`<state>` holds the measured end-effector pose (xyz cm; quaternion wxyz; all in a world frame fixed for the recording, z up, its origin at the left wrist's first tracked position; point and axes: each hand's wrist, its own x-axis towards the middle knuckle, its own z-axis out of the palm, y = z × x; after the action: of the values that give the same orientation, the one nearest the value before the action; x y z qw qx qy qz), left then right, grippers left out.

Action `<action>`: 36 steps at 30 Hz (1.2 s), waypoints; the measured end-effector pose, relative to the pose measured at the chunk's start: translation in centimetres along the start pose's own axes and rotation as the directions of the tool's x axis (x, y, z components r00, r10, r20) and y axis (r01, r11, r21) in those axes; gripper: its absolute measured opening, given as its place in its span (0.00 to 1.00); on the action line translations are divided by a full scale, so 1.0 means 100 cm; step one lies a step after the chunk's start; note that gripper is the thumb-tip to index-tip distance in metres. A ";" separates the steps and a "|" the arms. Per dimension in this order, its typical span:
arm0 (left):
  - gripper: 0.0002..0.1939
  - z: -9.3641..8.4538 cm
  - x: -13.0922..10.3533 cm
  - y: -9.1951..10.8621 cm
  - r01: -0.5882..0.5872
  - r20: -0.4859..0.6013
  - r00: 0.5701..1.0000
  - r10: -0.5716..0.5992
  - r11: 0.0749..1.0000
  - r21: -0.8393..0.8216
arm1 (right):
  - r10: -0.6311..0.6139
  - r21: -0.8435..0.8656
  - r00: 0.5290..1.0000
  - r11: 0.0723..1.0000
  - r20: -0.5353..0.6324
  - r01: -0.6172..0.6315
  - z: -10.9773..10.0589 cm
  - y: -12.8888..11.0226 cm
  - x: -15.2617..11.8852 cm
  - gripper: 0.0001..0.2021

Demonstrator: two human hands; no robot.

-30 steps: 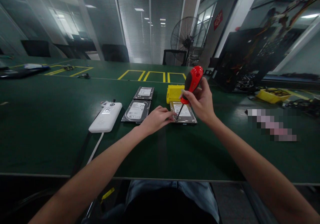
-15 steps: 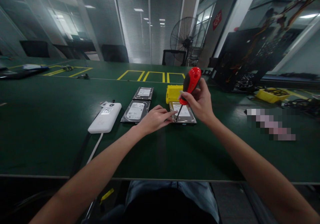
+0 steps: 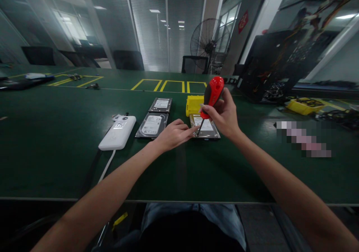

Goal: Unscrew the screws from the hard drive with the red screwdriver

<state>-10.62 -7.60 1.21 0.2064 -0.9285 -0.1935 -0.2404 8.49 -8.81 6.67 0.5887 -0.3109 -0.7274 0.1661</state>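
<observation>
My right hand (image 3: pixel 226 115) is closed around the handle of a red and black screwdriver (image 3: pixel 213 93). The screwdriver leans, with its tip down at the front left corner of a hard drive (image 3: pixel 208 125) that lies label up on the table. My left hand (image 3: pixel 175 135) reaches in from the left and grips that same corner, its index finger stretched out beside the screwdriver tip. Whatever lies right under the tip is too small to make out. Left of my left hand lie another hard drive (image 3: pixel 152 126) and, behind it, a further hard drive (image 3: pixel 162 103).
A yellow block-like object (image 3: pixel 194 105) stands just behind the drive being worked on. On the left a white power bank (image 3: pixel 117 133) has a cable running to the table edge. An open black computer case (image 3: pixel 269 64), a yellow object (image 3: pixel 304 107) and cables are at the right.
The screwdriver handle has shifted slightly to the left with my right hand. My left fingertips have edged a little further over the drive's corner.
</observation>
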 end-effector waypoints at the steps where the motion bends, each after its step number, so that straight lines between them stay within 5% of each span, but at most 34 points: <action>1: 0.19 0.000 0.000 0.000 0.000 -0.001 1.000 0.000 1.000 -0.006 | 0.003 -0.002 1.000 1.000 0.002 -0.003 0.000 -0.001 0.000 0.18; 13: 0.28 -0.005 -0.001 0.000 0.214 0.089 0.976 -0.197 0.937 -0.277 | 0.016 -0.013 1.000 1.000 -0.009 -0.017 0.000 -0.002 0.000 0.21; 17: 0.19 -0.002 0.001 0.000 0.280 0.137 0.958 -0.252 0.925 -0.256 | 0.010 -0.026 1.000 1.000 -0.008 -0.010 -0.001 -0.002 0.000 0.21; 36: 0.10 0.011 -0.003 -0.003 0.214 0.026 0.976 -0.215 0.936 -0.279 | -0.023 -0.037 1.000 0.999 -0.015 0.023 0.000 -0.002 0.001 0.19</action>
<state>-10.64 -6.89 0.28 0.0462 -0.9211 -0.2572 -0.2887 8.45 -8.89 6.85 0.5903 -0.3147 -0.7294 0.1434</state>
